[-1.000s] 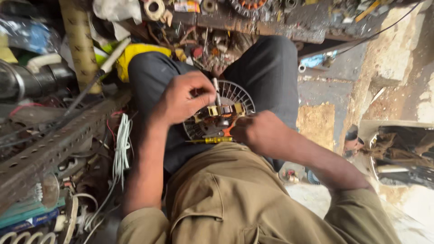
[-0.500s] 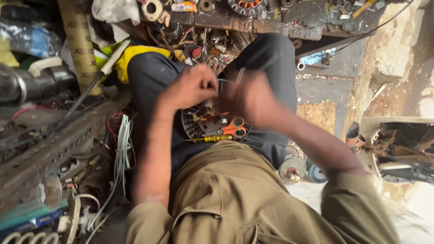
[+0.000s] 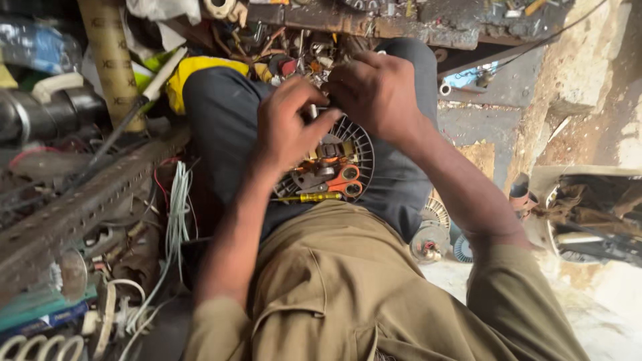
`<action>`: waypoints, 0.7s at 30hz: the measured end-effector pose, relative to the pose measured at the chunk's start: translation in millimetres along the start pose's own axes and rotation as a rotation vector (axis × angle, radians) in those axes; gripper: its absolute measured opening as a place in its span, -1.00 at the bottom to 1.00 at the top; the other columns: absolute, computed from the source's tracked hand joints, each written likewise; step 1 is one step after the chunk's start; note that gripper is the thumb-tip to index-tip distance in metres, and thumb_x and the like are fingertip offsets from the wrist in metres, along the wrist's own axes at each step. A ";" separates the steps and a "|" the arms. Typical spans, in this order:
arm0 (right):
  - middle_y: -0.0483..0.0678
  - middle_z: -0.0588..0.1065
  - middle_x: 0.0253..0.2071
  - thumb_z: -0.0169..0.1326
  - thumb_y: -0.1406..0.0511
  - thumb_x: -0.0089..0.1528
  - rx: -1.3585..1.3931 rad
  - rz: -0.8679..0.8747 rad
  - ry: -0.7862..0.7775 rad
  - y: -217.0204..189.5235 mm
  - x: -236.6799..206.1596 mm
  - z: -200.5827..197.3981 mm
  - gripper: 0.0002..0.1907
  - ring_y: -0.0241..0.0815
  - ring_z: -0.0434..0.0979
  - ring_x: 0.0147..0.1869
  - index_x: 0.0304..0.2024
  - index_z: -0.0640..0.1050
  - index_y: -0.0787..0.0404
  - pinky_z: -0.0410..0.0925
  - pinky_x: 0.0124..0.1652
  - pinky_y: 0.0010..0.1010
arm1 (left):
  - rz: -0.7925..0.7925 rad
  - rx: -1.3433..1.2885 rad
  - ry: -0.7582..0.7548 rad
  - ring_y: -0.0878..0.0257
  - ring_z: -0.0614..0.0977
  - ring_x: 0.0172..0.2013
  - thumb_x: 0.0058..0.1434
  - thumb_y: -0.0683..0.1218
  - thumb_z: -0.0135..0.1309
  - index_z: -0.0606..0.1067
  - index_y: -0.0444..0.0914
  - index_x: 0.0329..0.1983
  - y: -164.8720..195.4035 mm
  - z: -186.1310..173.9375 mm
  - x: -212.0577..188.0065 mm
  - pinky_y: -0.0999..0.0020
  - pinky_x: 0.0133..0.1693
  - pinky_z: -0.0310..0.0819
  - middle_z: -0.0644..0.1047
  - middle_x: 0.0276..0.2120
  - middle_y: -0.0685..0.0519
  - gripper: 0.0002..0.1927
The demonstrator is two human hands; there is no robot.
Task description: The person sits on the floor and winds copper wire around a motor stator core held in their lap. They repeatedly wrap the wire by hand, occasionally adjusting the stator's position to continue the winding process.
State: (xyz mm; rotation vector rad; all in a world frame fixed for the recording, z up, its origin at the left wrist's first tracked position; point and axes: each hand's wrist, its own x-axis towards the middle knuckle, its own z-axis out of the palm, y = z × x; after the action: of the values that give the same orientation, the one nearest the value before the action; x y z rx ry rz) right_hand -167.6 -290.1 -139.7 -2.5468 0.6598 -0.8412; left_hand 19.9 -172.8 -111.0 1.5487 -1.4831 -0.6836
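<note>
A round white finned cover (image 3: 358, 150) lies on my lap and holds scissors with orange handles (image 3: 344, 182), a yellow-handled screwdriver (image 3: 319, 197) and small metal parts. My left hand (image 3: 289, 128) hovers over the cover's upper left, fingers pinched on a small pale cylindrical part (image 3: 311, 111). My right hand (image 3: 380, 93) is at the cover's top edge, fingers curled toward the same small part. What the right fingers grip is hidden.
A perforated metal angle bar (image 3: 87, 207) runs along the left beside white wires (image 3: 175, 214) and a cardboard tube (image 3: 110, 60). A cluttered shelf of parts (image 3: 374, 20) sits above my knees. More round finned parts (image 3: 435, 230) lie on the floor at right.
Both hands moved up from the middle of the cover to its top edge and came together around a small part. The scissors and screwdriver now lie uncovered.
</note>
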 end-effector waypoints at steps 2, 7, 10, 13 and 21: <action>-0.03 0.50 -0.48 0.31 0.33 0.18 0.133 -0.081 -0.244 -24.8 -7.6 -17.3 -0.87 0.01 0.53 -0.41 -0.41 0.60 0.19 0.34 -0.40 -0.19 | 0.082 -0.008 -0.304 0.14 0.64 -0.27 0.14 -0.16 0.33 0.60 -0.29 -0.29 -15.7 -16.5 16.3 0.26 -0.19 0.52 0.60 -0.30 -0.02 -0.85; -0.02 0.55 -0.38 0.20 0.34 -0.03 0.181 -0.203 -0.442 -74.0 -30.9 -70.0 -0.77 0.01 0.57 -0.36 -0.29 0.64 0.17 0.40 -0.41 -0.20 | 0.141 -0.195 -0.161 0.12 0.63 -0.13 0.25 -0.22 0.21 0.55 -0.34 -0.12 -10.3 -21.1 -23.1 0.25 -0.06 0.53 0.56 -0.14 -0.13 -0.84; 0.01 0.55 -0.35 0.27 0.34 0.23 0.039 -0.031 -0.271 -47.8 -24.3 -58.2 -0.92 -0.01 0.57 -0.32 -0.28 0.62 0.20 0.40 -0.36 -0.19 | 0.378 0.056 0.023 0.02 0.58 0.00 0.19 -0.23 0.18 0.50 -0.47 0.01 20.6 1.2 -51.4 0.05 0.05 0.46 0.48 0.01 -0.28 -0.67; 0.00 0.55 -0.35 0.28 0.31 0.16 0.184 -0.045 -0.249 -4.1 -7.5 -19.7 -0.90 0.05 0.55 -0.28 -0.30 0.62 0.17 0.43 -0.28 -0.17 | 0.458 0.111 0.067 0.06 0.58 -0.01 0.17 -0.18 0.19 0.54 -0.42 -0.08 26.3 7.1 -49.1 -0.09 0.04 0.38 0.52 -0.04 -0.16 -0.72; -0.07 0.50 -0.51 0.29 0.29 0.09 -0.028 -0.377 -0.375 -34.8 -45.4 -20.6 -0.89 -0.09 0.49 -0.48 -0.36 0.67 0.18 0.24 -0.54 -0.17 | -0.103 0.026 -0.602 0.04 0.65 -0.20 0.14 -0.09 0.27 0.62 -0.27 -0.30 -12.1 -16.7 16.1 0.14 -0.12 0.53 0.58 -0.21 -0.08 -0.84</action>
State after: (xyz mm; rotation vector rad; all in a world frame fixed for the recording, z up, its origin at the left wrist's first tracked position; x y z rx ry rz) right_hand -202.0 -241.3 -128.0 -2.7909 0.0774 -0.4365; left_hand 42.4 -185.9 -110.6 1.5172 -1.8520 -1.2758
